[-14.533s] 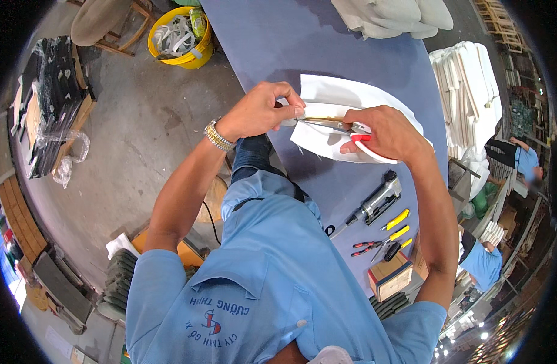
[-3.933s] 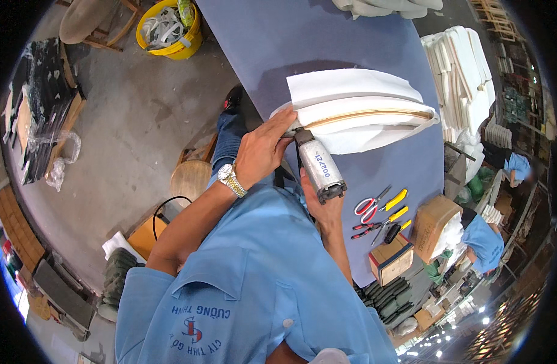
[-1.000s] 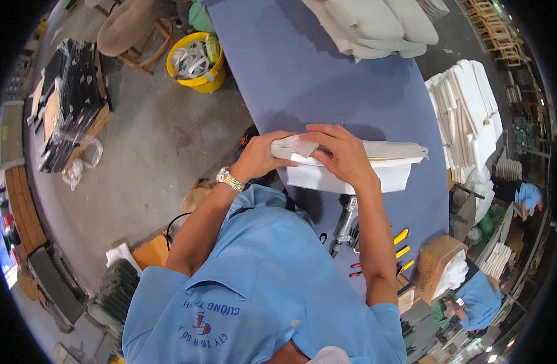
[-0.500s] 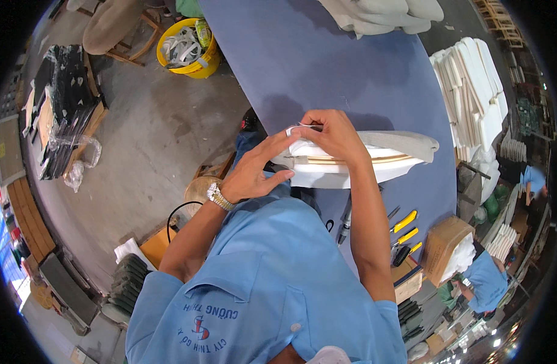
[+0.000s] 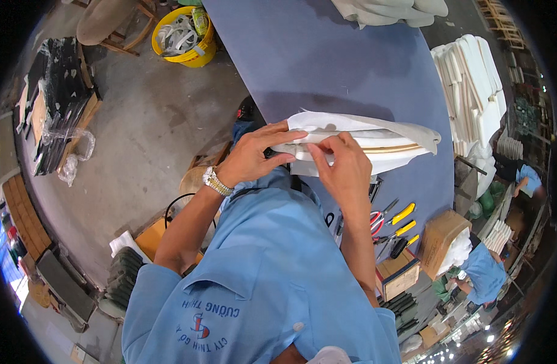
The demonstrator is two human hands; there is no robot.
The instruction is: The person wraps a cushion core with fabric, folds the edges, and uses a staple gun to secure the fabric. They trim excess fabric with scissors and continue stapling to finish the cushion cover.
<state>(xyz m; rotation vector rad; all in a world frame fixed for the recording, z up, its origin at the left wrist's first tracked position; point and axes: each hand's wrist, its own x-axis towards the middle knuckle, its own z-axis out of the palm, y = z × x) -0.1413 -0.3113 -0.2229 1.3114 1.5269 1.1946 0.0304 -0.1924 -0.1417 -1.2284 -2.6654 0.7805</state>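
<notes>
A long padded panel [image 5: 384, 143], with white padding and a thin tan board edge showing, lies on its side at the near edge of the blue-grey table. A pale fabric cover [image 5: 354, 121] wraps it, its flaps standing loose along both long sides. My left hand [image 5: 260, 151] grips the panel's left end, fingers along the upper side and thumb below. Just to the right, my right hand [image 5: 344, 170] bends its fingers inward, thumb and fingertips pressed to the white padding. Whether a fold of fabric sits between those fingertips is hidden.
Yellow-handled tools [image 5: 404, 214] and red-handled scissors [image 5: 377, 222] lie right of my right forearm, near a cardboard box [image 5: 442, 242]. White padded pieces [image 5: 469, 91] are stacked at right. Pale fabric [image 5: 390, 11] covers the table's far end. A yellow bucket [image 5: 196, 57] stands on the floor.
My right hand has come down from the cover's upper left corner to the padding in the middle. The upper flap now stands open, and my left fingers lie farther left.
</notes>
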